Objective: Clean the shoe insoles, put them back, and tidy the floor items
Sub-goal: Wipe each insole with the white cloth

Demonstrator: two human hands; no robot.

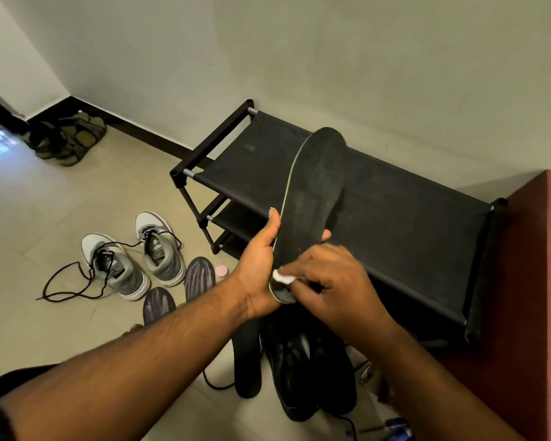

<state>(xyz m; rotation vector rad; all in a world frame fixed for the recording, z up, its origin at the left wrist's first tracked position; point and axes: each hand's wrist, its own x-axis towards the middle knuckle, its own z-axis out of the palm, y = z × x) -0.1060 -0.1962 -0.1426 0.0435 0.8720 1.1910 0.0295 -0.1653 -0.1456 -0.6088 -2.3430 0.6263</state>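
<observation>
Head view: beige tile floor [45, 202], black rack [395, 224]; left hand [261, 259] grips insole [312, 198], right hand [334, 278] pinches wipe [282, 276].

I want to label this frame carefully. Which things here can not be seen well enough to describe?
All in the head view:
- White wipe: mostly under the right hand; its material is unclear.
- Heel of the black insole: covered by both hands; the left hand grips it.
- Black shoes on the floor: partly behind the forearms.
- Pink bottle: only its top shows.
- Blue item: cut off by the bottom edge.
</observation>
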